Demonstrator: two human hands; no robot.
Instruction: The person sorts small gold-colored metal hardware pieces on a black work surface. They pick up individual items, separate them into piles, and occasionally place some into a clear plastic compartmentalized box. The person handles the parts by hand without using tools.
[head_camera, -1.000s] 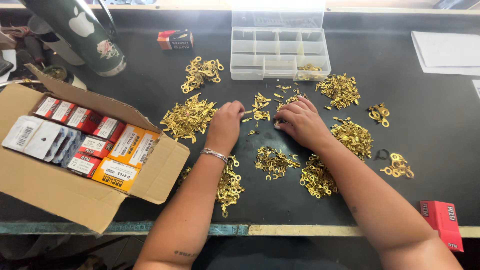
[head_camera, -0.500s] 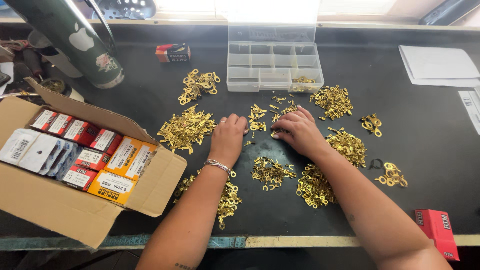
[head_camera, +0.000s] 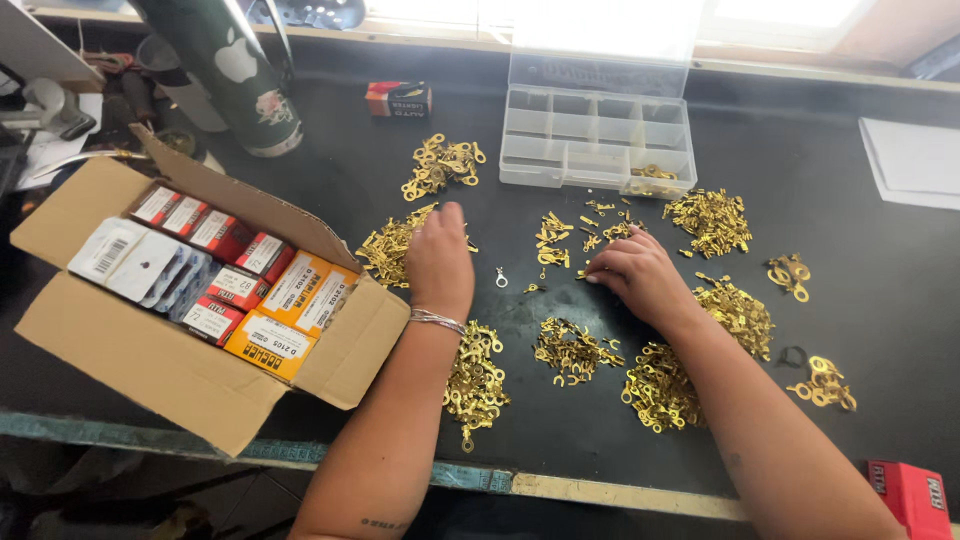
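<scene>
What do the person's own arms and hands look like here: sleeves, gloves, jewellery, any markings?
Both forearms are bare, with no sleeves or gloves in view. The left hand has a thin silver bracelet at the wrist, and a small dark tattoo shows low on that forearm. The right hand shows no jewellery.

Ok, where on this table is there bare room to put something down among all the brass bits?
Bare dark table lies right of the clear organizer box, below the white paper. Another free patch sits between the cardboard box flap and the small red box. Around the left hand and right hand, brass piles crowd it.
</scene>
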